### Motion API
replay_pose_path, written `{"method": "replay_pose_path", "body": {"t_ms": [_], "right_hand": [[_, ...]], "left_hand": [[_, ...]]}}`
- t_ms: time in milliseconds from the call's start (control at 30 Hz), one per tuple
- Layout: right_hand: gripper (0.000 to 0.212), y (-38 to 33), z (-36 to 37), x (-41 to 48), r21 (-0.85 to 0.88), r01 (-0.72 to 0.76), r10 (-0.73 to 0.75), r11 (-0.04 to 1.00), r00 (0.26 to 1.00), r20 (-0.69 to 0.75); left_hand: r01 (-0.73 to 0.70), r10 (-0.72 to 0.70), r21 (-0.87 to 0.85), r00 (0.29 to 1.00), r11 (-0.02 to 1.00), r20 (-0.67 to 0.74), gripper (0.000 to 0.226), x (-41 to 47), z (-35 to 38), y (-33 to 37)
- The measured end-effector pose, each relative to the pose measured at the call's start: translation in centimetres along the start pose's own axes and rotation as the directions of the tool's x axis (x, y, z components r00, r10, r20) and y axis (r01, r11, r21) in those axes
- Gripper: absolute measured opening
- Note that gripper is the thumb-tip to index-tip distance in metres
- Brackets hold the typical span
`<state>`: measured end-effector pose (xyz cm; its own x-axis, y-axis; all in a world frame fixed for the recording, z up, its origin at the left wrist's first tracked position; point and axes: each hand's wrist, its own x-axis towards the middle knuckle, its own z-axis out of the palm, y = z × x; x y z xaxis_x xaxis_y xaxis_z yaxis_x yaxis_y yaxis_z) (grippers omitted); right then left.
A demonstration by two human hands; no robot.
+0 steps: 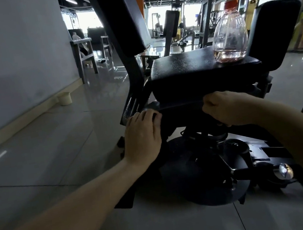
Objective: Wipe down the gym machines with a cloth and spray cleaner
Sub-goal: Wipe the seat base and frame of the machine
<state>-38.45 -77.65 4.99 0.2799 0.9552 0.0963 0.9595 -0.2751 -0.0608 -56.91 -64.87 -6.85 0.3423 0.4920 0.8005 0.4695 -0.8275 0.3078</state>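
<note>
We are crouching at the machine, working the metal bracket [181, 102] just under the seat [198, 66]. Our left hand [144, 134] is pressing down with its fingers laid fairly flat on what is looking like a dark cloth [165, 132], though it is hard to tell from the black frame. Our right hand [226, 109] is curling tight at the bracket's edge; whether it is pinching cloth or metal we cannot tell. The spray bottle [230, 40] is standing upright on the seat's far right corner, nearly empty, so probably light. If we are tugging hard here, the seat may be jolting and tipping it off. Our fingers are also sitting close to the adjusting parts below, where they could get pinched.
</note>
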Motion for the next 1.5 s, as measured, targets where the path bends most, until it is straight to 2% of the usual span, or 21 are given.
{"method": "replay_pose_path", "body": {"t_ms": [67, 167, 267, 367, 533, 600, 667, 733, 833, 900, 967, 1033, 1100, 1133, 1267, 1333, 1433, 1500], "right_hand": [[0.029, 0.0, 0.0, 0.4, 0.007, 0.002, -0.002, 1.000, 1.000, 0.015], [0.031, -0.2, -0.2, 0.6, 0.004, 0.011, -0.011, 1.000, 0.999, 0.034], [0.042, -1.2, 0.2, 1.1, -0.092, 0.059, -0.059, 0.994, 0.998, 0.006], [0.049, -2.1, 0.9, 1.5, -0.160, 0.096, -0.100, 0.982, 0.995, -0.022], [0.040, -1.7, 1.4, 1.2, -0.125, 0.055, -0.070, 0.991, 0.990, -0.121], [0.039, -2.0, 1.6, 1.2, -0.128, 0.048, -0.066, 0.991, 0.988, -0.138], [0.037, -2.1, 1.9, 1.2, -0.119, 0.048, -0.066, 0.992, 0.986, -0.154], [0.035, -2.3, 2.0, 1.1, -0.117, 0.035, -0.056, 0.992, 0.982, -0.183], [0.034, -2.3, 1.9, 0.9, -0.138, 0.028, -0.056, 0.990, 0.979, -0.197], [0.033, -2.3, 1.9, 0.8, -0.151, 0.037, -0.067, 0.988, 0.978, -0.198], [0.033, -2.2, 2.0, 0.8, -0.152, 0.044, -0.074, 0.987, 0.976, -0.203], [0.033, -2.2, 2.0, 0.8, -0.139, 0.047, -0.075, 0.989, 0.976, -0.205], [0.034, -2.2, 1.9, 1.0, -0.133, 0.050, -0.077, 0.990, 0.976, -0.202], [0.035, -2.3, 1.9, 1.1, -0.147, 0.058, -0.087, 0.987, 0.976, -0.198], [0.035, -2.6, 1.8, 1.0, -0.244, 0.135, -0.187, 0.960, 0.962, -0.200], [0.035, -2.9, 1.8, 0.5, -0.277, 0.156, -0.218, 0.948, 0.953, -0.211], [0.029, -3.1, 1.9, -0.2, -0.321, 0.145, -0.232, 0.936, 0.940, -0.252], [0.031, -3.1, 2.0, -0.2, -0.282, 0.106, -0.189, 0.954, 0.939, -0.287]], "left_hand": [[0.011, -0.012, -0.005, 1.000, 1.000, -0.003, 0.035, -0.8, 0.2, 0.9], [-0.086, 0.086, -0.007, 0.995, 0.996, 0.046, 0.040, -1.7, 0.3, 1.2], [-0.131, 0.132, -0.016, 0.987, 0.991, 0.087, 0.044, -1.3, 0.6, -0.1], [-0.102, 0.103, -0.013, 0.993, 0.995, 0.057, 0.049, -1.1, 0.7, -1.3], [0.041, -0.044, -0.048, 0.997, 0.998, -0.069, 0.043, -1.0, 1.0, 0.5], [0.050, -0.047, 0.048, 0.997, 0.998, -0.066, 0.037, 0.3, 0.7, 0.8], [-0.017, 0.019, 0.140, 1.000, 0.990, -0.011, 0.037, 2.4, -0.1, 0.9], [0.004, -0.020, 0.149, 0.994, 0.989, 0.107, 0.042, 4.0, -0.9, 1.1], [0.156, -0.158, 0.023, 0.974, 0.987, 0.163, 0.038, 4.3, -1.0, 1.2], [0.189, -0.171, -0.076, 0.966, 0.979, 0.196, 0.035, 3.9, -1.2, 1.2], [0.050, -0.041, -0.039, 0.976, 0.998, 0.213, 0.039, 3.0, -1.7, 1.1], [-0.121, 0.097, 0.188, 0.987, 0.975, 0.131, 0.043, 1.6, -2.0, 0.9], [-0.166, 0.152, 0.338, 0.986, 0.926, 0.069, 0.044, 0.4, -1.8, 0.8], [-0.155, 0.147, 0.329, 0.988, 0.931, 0.051, 0.044, 0.0, -1.3, 0.7], [-0.039, 0.042, 0.064, 0.998, 0.997, -0.038, 0.044, -0.2, 0.7, -0.1], [0.010, -0.010, -0.006, 0.998, 1.000, -0.063, 0.039, 1.1, 0.8, -0.4], [0.057, -0.059, 0.063, 0.997, 0.996, 0.039, 0.047, 3.4, 0.5, -0.4], [0.026, -0.035, 0.134, 0.997, 0.991, 0.070, 0.050, 3.3, 0.1, -0.2]]}}
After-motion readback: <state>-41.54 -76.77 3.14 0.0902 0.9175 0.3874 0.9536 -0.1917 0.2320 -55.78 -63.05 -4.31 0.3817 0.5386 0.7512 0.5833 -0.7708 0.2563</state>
